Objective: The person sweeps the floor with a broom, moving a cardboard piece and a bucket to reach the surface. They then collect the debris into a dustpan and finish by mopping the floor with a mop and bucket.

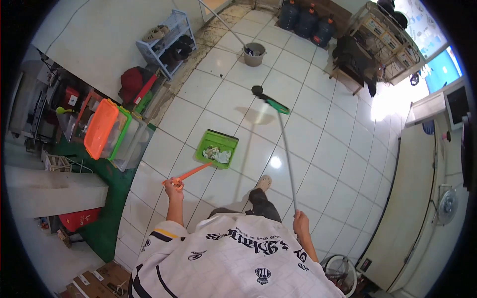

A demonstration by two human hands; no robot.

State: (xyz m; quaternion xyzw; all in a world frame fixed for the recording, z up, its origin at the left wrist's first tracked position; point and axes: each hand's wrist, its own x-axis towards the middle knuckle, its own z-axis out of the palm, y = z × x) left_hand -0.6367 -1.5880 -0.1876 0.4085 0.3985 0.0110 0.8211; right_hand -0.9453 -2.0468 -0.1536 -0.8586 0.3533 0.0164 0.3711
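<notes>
My left hand (pixel 174 186) is closed around the orange handle of a green dustpan (pixel 230 144). Crumpled white and pale litter (pixel 217 154) lies in the pan, whose mouth faces away from me. With my right hand (pixel 300 223) I grip the grey pole of a broom (pixel 288 165) near its upper end. The green and black broom head (pixel 277 106) is stretched out ahead, beyond the dustpan and to its right. A dark round object (pixel 257 90) shows at the far end of the bristles. A shadow falls on the tiles beside the head.
A grey bucket (pixel 254 54) with a mop in it stands farther ahead. To the left are a shoe rack (pixel 166 45) and a plastic box with an orange lid (pixel 101 128). Large water bottles (pixel 306 25) line the back, and a wooden stool (pixel 345 79) stands right.
</notes>
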